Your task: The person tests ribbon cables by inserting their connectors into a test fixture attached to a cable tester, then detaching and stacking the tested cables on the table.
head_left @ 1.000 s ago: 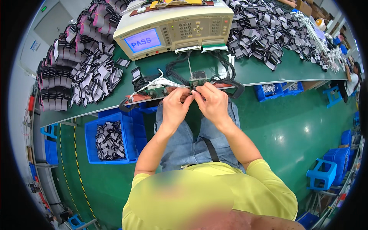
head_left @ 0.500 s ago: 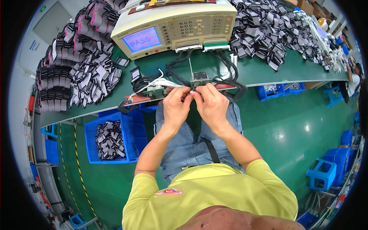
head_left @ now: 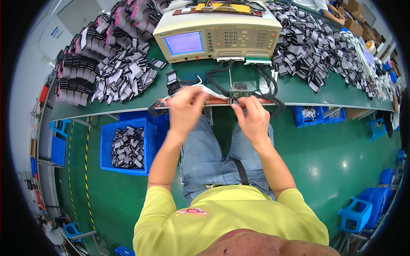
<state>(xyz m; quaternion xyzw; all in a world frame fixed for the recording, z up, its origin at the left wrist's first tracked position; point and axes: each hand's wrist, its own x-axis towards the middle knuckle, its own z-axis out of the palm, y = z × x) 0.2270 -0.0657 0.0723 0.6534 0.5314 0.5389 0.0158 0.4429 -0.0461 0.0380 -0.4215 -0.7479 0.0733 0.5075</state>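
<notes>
My left hand (head_left: 186, 111), smeared by motion, is over the bench's front edge by the white wires (head_left: 213, 91); whether it holds anything cannot be made out. My right hand (head_left: 255, 120) has thumb and index finger close together at the front of a small test fixture (head_left: 240, 88) with a dark block on top; whatever lies between the fingertips is too small to name. Bundles of black cables (head_left: 217, 77) run from the fixture area up to the beige tester (head_left: 230, 40), whose screen (head_left: 183, 43) is lit pale blue.
Short grey ribbon cables with black connectors lie in a left pile (head_left: 121, 77) and a right pile (head_left: 301, 51) on the green bench (head_left: 337, 85). A blue bin (head_left: 128, 147) of similar cables stands below left. Black clamps (head_left: 278, 109) grip the edge. Blue stools (head_left: 355, 214) stand at right.
My left hand has pulled away leftward from the fixture, while my right hand stays at it. The large writing on the tester's screen is gone. The whole view has shifted.
</notes>
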